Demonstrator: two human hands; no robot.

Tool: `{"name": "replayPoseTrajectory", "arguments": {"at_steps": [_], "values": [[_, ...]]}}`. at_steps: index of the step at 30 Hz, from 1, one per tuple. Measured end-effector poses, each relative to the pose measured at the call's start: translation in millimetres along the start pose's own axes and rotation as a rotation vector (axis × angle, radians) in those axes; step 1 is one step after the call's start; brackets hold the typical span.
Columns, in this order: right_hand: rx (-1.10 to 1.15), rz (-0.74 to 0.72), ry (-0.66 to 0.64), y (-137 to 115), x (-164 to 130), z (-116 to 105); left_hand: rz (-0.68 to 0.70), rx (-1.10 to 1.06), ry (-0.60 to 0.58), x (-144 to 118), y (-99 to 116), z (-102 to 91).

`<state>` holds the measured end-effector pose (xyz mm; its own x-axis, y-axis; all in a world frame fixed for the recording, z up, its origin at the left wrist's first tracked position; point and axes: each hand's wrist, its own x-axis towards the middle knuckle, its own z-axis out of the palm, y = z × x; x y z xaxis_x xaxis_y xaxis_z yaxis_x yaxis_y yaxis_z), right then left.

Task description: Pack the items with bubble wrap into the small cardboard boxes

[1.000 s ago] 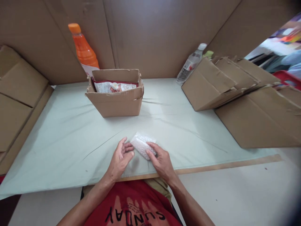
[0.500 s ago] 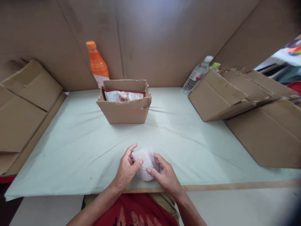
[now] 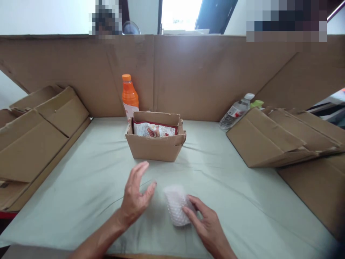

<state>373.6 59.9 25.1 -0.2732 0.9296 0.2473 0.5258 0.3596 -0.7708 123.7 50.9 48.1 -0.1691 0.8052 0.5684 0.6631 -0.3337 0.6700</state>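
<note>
You have two hands in view, the left hand (image 3: 134, 199) and the right hand (image 3: 208, 228), and one bubble-wrap bundle (image 3: 176, 205). You can count one open box (image 3: 156, 147), one packet (image 3: 153, 129) inside it, two bottles, orange (image 3: 129, 97) and clear (image 3: 235, 111), and two stacks of flat cartons, left (image 3: 35, 140) and right (image 3: 280, 140).

The small bundle (image 3: 176, 208) is showing as clear bubble wrap, its plastic knobbly and faintly glossy. The surface (image 3: 242, 201) is lying under a pale green cloth, matt and lightly creased. The open box (image 3: 155, 147) near the far edge is looking like plain brown corrugated cardboard, matt, with rough torn rims; the packets (image 3: 154, 129) inside are shining like glossy printed plastic. The orange bottle (image 3: 129, 97) is appearing as smooth, shiny plastic.
</note>
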Motion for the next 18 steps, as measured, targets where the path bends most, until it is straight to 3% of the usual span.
{"name": "replayPoseTrajectory", "arguments": {"at_steps": [3,6,9,11,14,18], "values": [[-0.092,-0.044,0.060,-10,31,-33,0.273,0.227,0.158,62,-10,-24.1],[-0.202,-0.129,0.190,-30,71,-65,0.372,0.356,0.187,101,-22,-33.1],[-0.321,-0.250,0.348,-58,117,-85,0.402,0.382,0.144,103,-35,-28.9],[-0.399,-0.352,0.359,-77,153,-89,0.424,0.354,0.123,92,-41,-24.5],[-0.526,-0.506,0.188,-98,207,-73,0.435,0.321,0.107,77,-48,-21.1],[-0.838,-0.555,-0.261,-114,263,-22,0.448,0.295,0.113,77,-52,-22.1]]}}
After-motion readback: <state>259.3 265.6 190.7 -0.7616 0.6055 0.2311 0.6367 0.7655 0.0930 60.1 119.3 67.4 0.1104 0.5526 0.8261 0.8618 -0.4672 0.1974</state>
